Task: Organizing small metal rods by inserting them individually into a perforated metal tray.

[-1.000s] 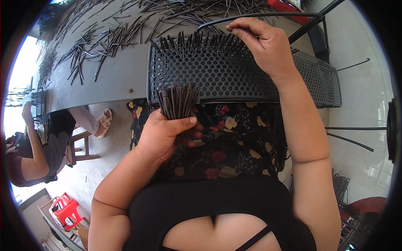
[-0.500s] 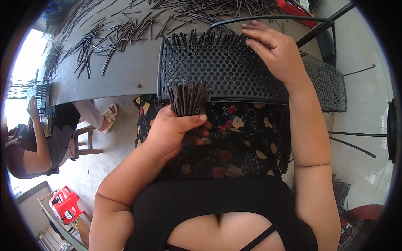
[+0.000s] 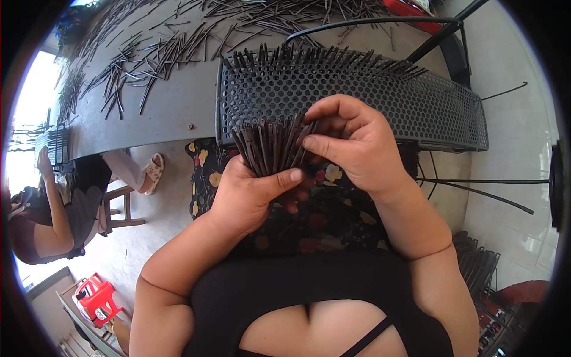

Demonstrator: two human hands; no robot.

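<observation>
A grey table [image 3: 178,110] runs across the upper left, strewn with loose dark sticks [image 3: 166,56]. A long black panel [image 3: 267,95], full of round holes, spans the middle and reaches to the right. Floral cloth [image 3: 205,163] hangs below the panel's near edge. At far left, a co-worker [image 3: 77,208] sits on a wooden stool [image 3: 123,205], and a red stool [image 3: 101,301] stands lower down. The left hand [image 3: 247,190] grips a bundle [image 3: 264,146] of dark sticks just below the panel, thumb across its front, the tips fanning upward. The right hand [image 3: 357,140] curls at the bundle's right side, thumb and forefinger at the outermost sticks; whether they pinch one cannot be told. Smallest, a row of stick ends [image 3: 264,58] juts up along the panel's far edge.
</observation>
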